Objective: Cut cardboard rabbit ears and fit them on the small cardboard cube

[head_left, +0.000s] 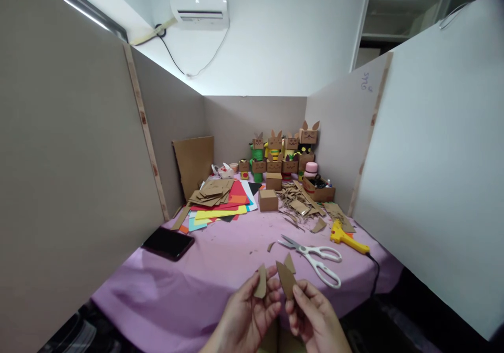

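My left hand (254, 303) is turned palm up and pinches a small curved cardboard piece (261, 281) under its thumb. Between the thumb and fingers of my right hand (311, 311) is a pointed, leaf-shaped cardboard piece (285, 279). Just behind it a second pointed cardboard piece (290, 263) shows; I cannot tell whether it is held or lies on the table. White-handled scissors (311, 253) lie with parted blades beyond my right hand. Below my hands, a brown cardboard surface shows partly at the bottom edge.
On the purple cloth (220, 258) lie a black phone (169, 243) at left and a yellow glue gun (348, 237) at right. Farther back are coloured sheets (220, 213), cardboard scraps (299, 200), two small boxes (268, 201) and several cardboard-headed animal figures (274, 142). Panels (252, 116) enclose the table.
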`<control>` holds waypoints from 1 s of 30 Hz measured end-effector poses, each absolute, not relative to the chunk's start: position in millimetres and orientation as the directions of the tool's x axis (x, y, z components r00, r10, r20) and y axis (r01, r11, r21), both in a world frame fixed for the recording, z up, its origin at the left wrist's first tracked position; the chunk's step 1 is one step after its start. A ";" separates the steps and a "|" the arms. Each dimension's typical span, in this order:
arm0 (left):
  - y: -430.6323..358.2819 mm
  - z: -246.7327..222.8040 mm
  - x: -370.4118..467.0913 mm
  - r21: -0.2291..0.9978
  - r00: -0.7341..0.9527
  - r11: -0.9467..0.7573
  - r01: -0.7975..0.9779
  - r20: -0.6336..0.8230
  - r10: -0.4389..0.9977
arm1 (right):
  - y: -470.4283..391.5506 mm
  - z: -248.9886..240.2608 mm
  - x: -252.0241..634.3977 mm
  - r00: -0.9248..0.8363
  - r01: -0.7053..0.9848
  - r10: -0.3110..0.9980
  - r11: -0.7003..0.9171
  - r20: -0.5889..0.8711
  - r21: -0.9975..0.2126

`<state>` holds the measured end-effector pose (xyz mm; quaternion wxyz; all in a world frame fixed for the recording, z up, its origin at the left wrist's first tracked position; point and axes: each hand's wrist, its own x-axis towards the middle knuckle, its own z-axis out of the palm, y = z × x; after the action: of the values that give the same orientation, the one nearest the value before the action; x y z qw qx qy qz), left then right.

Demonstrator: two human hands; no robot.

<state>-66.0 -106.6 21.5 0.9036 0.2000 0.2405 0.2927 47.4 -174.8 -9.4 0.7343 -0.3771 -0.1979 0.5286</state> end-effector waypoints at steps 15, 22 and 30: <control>-119.8 -20.1 -47.1 0.697 0.793 0.548 -0.462 0.048 0.607 | -170.9 -18.1 31.5 0.161 -0.690 0.965 -0.040 -0.208 -0.723; -119.7 -25.6 -43.4 0.698 0.747 0.481 -0.531 0.116 0.655 | -173.3 -21.8 33.0 0.217 -0.470 0.962 -0.045 -0.165 -0.881; -119.6 -12.8 -50.2 0.699 0.738 0.551 -0.456 -0.049 0.673 | -178.4 -20.6 43.3 0.341 -0.092 0.939 0.084 0.048 -0.992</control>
<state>-50.2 -119.6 -12.8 0.8664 0.3444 0.1575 0.3256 43.3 -178.4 -20.6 0.6206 -0.5344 -0.3962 0.4151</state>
